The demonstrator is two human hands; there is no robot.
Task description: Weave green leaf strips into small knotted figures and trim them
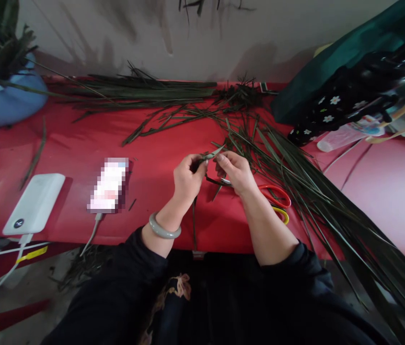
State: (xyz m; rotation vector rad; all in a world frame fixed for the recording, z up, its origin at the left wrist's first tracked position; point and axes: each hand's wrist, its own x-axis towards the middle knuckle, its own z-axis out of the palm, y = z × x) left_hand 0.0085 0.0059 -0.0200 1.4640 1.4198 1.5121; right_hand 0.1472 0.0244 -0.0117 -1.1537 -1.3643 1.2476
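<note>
Both hands meet over the red tabletop. My left hand, with a pale bangle on its wrist, is closed on a green leaf strip whose lighter end points up and right. The thumb and fingers of my right hand pinch together close to that strip; what lies between them is too small to make out. A dark strip hangs below the left hand toward the table edge. Scissors with red and yellow handles lie under my right forearm, their blades partly hidden by the hand.
Long green leaves spread across the right side, over the front edge. Cut strips lie along the wall. At left are a blue pot, a white power bank and a phone with cables. A flowered black umbrella stands at right.
</note>
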